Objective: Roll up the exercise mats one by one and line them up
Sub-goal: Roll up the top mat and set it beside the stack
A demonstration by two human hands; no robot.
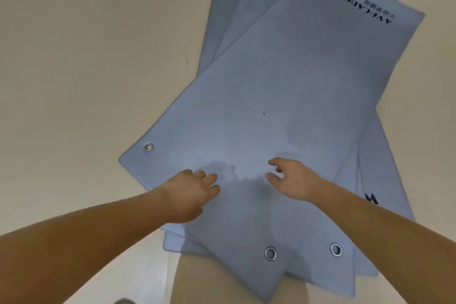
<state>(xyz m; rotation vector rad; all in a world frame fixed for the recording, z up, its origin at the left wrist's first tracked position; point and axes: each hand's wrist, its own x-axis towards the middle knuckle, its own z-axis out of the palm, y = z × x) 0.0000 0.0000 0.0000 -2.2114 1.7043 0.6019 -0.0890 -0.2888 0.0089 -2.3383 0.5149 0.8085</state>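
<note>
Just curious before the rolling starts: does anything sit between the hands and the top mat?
Nothing visible does. The left hand and right hand reach over the gray top mat, whose surface near them is bare.

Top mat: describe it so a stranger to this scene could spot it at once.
On the beige floor lies a fanned pile of grey mats. The top mat lies beneath the left hand and right hand. It alone shows full printed lettering and a crease across its middle.

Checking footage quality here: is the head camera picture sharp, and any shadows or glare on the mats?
Head view: soft, lettering blurred; wide-angle bending at edges; faint shadow on the top mat between left hand and right hand; only the eyelets glint.
</note>
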